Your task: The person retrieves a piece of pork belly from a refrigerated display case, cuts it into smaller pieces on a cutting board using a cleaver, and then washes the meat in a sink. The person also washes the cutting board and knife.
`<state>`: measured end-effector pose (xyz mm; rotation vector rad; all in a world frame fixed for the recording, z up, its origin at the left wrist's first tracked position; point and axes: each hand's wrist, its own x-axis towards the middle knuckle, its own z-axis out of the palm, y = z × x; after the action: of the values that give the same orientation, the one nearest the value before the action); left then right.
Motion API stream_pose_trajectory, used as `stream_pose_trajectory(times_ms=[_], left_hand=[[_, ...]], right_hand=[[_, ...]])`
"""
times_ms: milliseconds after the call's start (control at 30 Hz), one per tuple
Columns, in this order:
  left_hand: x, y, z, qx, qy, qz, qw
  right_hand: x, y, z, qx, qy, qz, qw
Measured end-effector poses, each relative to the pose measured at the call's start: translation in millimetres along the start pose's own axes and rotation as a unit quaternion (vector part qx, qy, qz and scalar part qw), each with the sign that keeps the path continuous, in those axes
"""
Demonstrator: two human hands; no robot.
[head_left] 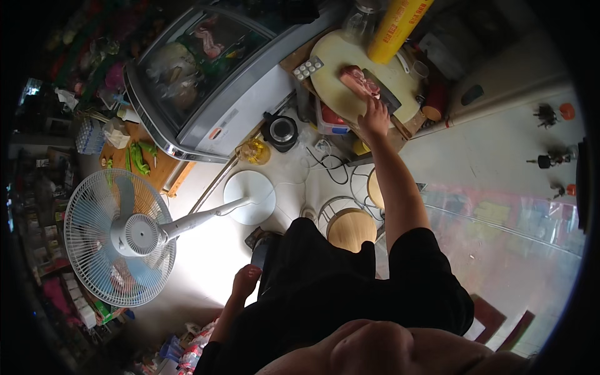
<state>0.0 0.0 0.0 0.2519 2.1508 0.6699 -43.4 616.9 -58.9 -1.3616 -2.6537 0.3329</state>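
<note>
A piece of raw meat (357, 81), red with a pale fatty edge, lies on the round, pale cutting board (331, 55). Beside it rests a dark, wide blade (390, 100), probably a cleaver; its handle I cannot make out. My right hand (375, 117) reaches over the board's near edge, fingers stretched out, with the tips at the meat's near end and close to the blade. Down at my left side hangs my left hand (246, 279), its fingers curled in and nothing visible in them.
A standing fan (142, 234) is at my left. Ahead stand a glass-topped display fridge (219, 100), a black kettle-like appliance (281, 131) and a jug of yellow oil (254, 152). Cables (337, 172) and a round wooden stool (352, 229) are on the floor. A yellow roll (400, 28) stands behind the board.
</note>
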Motion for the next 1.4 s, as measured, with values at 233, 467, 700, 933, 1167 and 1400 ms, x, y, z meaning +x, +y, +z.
stream_pose_trajectory(times_ms=[233,467,700,933,1167,1400], left_hand=[[23,20,6,-0.005,0.005,-0.042,0.999],[32,37,5,0.007,0.008,-0.044,0.999],[35,40,7,0.002,0.012,-0.047,0.999],[48,46,21,-0.071,0.007,-0.062,0.996],[108,166,27,-0.529,-0.1,0.001,0.843],[103,238,16,-0.722,-0.088,0.2,0.657]], right_hand=[[89,4,23,-0.07,0.08,-0.063,0.992],[114,-7,27,-0.132,0.05,-0.075,0.987],[131,-24,-20,-0.006,-0.011,0.054,0.998],[116,-13,-86,0.423,-0.122,0.144,0.886],[-73,-76,-109,0.683,-0.247,-0.049,0.685],[-219,-138,-117,0.49,-0.156,-0.29,0.807]])
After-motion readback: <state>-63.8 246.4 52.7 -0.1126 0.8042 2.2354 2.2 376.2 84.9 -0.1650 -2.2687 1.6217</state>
